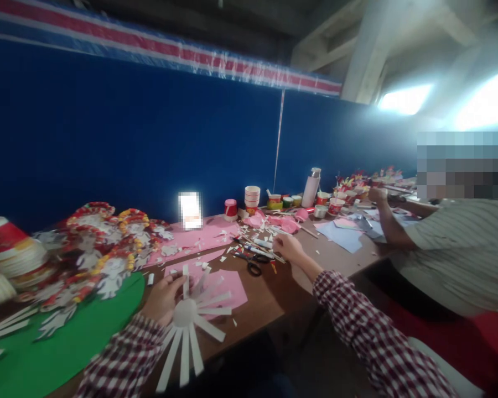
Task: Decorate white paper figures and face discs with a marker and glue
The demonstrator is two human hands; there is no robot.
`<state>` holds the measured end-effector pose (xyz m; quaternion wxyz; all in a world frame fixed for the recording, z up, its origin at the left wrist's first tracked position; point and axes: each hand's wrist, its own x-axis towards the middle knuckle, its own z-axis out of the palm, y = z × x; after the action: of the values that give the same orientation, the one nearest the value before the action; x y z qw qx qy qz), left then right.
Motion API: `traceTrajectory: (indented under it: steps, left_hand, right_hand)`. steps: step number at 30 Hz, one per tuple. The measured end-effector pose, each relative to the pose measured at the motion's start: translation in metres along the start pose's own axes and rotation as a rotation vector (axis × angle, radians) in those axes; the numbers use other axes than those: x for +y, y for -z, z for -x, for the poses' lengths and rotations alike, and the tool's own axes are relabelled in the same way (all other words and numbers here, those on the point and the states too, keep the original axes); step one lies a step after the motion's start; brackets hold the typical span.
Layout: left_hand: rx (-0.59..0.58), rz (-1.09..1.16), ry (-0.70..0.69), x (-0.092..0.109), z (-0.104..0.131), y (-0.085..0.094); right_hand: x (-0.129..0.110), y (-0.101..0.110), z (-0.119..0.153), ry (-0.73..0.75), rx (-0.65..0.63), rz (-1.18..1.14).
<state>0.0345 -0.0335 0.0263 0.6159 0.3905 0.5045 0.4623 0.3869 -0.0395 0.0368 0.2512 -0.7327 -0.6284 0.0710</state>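
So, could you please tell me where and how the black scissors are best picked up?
I'd grip the black scissors by the handle loops, coming from above and the right: they appear to lie flat, loops on the right hand's side, blades pointing leftward.

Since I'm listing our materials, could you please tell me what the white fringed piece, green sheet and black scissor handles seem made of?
White fringed piece: probably matte paper or thin card; its flat strips fan out stiffly. Green sheet: perhaps card or felt; its even, dull surface leaves it open. Black scissor handles: likely plastic, judging by their thick dark loops.
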Motion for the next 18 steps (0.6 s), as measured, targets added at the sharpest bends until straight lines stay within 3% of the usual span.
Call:
traceTrajectory:
  steps: [6,11,18]
  left_hand:
    - [0.009,0.156,0.113,-0.002,0.006,-0.008]
    - [0.022,0.186,0.116,-0.007,0.008,-0.007]
    - [0.01,0.154,0.072,-0.016,0.001,-0.001]
  right_hand:
    - [0.002,-0.001,0.006,0.056,-0.086,0.132]
    - [-0.015,-0.005,0.002,0.072,-0.139,0.203]
    - [-0.03,-0.01,-0.011,-0.02,-0.23,0.315]
